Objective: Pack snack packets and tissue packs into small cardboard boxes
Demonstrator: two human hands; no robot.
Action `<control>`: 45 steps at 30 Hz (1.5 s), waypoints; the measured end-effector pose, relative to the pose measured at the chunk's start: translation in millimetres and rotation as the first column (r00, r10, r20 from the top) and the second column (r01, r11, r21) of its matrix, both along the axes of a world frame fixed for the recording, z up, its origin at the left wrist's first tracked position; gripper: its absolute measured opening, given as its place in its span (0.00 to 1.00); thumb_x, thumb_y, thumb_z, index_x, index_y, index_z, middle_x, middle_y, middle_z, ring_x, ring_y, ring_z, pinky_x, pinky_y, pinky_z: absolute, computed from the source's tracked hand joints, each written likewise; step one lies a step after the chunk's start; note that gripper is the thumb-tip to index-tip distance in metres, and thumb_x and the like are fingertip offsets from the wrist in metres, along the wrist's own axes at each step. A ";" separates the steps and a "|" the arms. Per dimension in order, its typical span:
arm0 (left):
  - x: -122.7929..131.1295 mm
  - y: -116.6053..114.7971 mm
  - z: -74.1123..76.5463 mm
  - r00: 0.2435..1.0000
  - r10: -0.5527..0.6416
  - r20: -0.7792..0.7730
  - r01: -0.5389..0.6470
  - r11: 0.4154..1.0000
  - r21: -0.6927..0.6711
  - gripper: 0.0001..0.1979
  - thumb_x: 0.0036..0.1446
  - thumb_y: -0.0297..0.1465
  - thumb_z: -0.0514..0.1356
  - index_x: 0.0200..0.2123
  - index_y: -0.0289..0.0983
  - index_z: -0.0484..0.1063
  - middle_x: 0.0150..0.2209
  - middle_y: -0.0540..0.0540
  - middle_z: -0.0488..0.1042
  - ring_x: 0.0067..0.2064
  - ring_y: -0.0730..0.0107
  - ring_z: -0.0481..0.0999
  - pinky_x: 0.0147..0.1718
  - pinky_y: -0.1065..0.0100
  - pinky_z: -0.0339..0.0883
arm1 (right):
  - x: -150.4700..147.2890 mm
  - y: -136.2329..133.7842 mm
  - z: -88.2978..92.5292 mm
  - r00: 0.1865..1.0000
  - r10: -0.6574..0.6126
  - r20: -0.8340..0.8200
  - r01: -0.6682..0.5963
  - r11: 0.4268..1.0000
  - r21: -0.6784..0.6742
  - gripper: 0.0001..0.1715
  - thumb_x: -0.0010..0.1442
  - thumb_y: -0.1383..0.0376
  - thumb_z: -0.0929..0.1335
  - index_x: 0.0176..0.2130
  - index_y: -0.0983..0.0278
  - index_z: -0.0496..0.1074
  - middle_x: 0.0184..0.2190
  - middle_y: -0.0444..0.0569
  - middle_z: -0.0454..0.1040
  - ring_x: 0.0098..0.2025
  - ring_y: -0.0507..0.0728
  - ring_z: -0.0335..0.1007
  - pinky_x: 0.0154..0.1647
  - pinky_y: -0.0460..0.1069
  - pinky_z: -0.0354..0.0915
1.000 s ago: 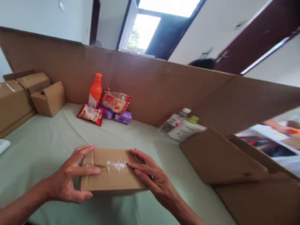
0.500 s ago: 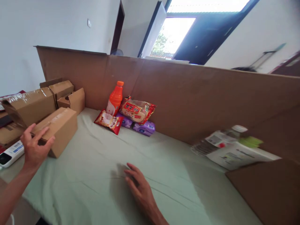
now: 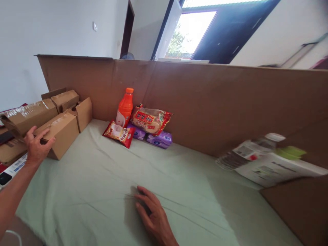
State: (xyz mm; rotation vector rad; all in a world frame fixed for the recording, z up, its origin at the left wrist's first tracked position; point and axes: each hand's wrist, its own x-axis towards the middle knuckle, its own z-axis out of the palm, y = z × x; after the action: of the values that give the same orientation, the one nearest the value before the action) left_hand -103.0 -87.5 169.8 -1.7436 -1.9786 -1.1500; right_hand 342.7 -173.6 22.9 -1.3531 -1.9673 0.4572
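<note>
My left hand (image 3: 36,145) rests against the near end of a taped cardboard box (image 3: 60,130) at the table's left side, fingers spread on it, not wrapped round it. My right hand (image 3: 151,213) lies flat, fingers stretched out, on the pale green cloth (image 3: 107,184) near the front edge; it holds nothing. Behind the taped box stand more cardboard boxes (image 3: 64,99). An orange drink bottle (image 3: 124,107), a red snack packet (image 3: 118,132), a larger snack bag (image 3: 151,120) and purple packs (image 3: 159,139) sit against the cardboard wall (image 3: 205,99).
A clear bottle (image 3: 252,148) and a white carton with a green cap (image 3: 276,167) lie at the right, beside a flat cardboard sheet (image 3: 299,205). A white device (image 3: 10,171) lies at the left edge. Behind the wall are an open doorway and window.
The taped box went from between both hands at the front to the left side beside the other boxes. My left hand followed it; my right hand stayed flat on the cloth.
</note>
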 end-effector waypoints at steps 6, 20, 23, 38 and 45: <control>-25.2 4.1 8.0 1.000 0.004 0.002 -0.003 0.998 -0.069 0.21 0.65 0.41 0.58 0.54 0.34 0.72 0.66 0.48 0.56 0.69 0.45 0.56 0.69 0.51 0.46 | -1.5 1.0 -1.1 1.000 0.000 -0.013 0.000 1.000 0.006 0.15 0.65 0.60 0.65 0.43 0.58 0.80 0.54 0.57 0.77 0.56 0.67 0.74 0.55 0.68 0.72; -26.0 -4.9 5.8 0.988 0.109 -0.106 -0.119 0.988 -0.101 0.25 0.67 0.40 0.56 0.59 0.28 0.69 0.70 0.38 0.45 0.71 0.43 0.49 0.68 0.48 0.41 | 1.0 5.0 -12.1 1.000 0.011 -0.027 -0.010 0.999 0.053 0.15 0.63 0.59 0.66 0.41 0.59 0.82 0.53 0.58 0.78 0.54 0.67 0.76 0.53 0.64 0.73; -9.1 -18.3 6.3 0.985 0.110 -0.129 -0.119 0.991 -0.064 0.33 0.64 0.37 0.59 0.67 0.26 0.57 0.72 0.32 0.33 0.72 0.31 0.39 0.68 0.40 0.35 | -2.4 4.8 -7.4 0.998 -0.010 -0.055 0.013 0.999 0.046 0.14 0.63 0.61 0.66 0.41 0.59 0.81 0.53 0.58 0.78 0.54 0.66 0.75 0.54 0.64 0.72; 221.1 -35.6 -145.6 0.496 -0.798 -0.343 0.683 0.602 -0.413 0.27 0.63 0.45 0.53 0.62 0.43 0.70 0.65 0.36 0.67 0.65 0.42 0.65 0.64 0.40 0.50 | 127.9 -14.1 88.5 0.809 -0.560 0.180 0.481 0.806 0.344 0.17 0.59 0.66 0.66 0.48 0.58 0.75 0.58 0.56 0.73 0.61 0.64 0.67 0.60 0.63 0.62; 285.1 -106.3 -133.5 0.109 -0.993 -0.054 0.755 0.118 -0.644 0.42 0.57 0.49 0.63 0.71 0.53 0.50 0.73 0.42 0.49 0.72 0.41 0.52 0.67 0.35 0.47 | 303.7 -12.0 162.7 0.191 -0.853 0.486 0.806 0.419 0.419 0.28 0.59 0.63 0.67 0.56 0.76 0.67 0.52 0.78 0.71 0.55 0.78 0.67 0.46 0.64 0.60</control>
State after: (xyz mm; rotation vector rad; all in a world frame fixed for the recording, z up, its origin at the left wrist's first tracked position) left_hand 182.2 -193.9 36.3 -3.3412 -0.5845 -0.1689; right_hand 646.3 -185.5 185.6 -2.5027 -1.2488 -0.7427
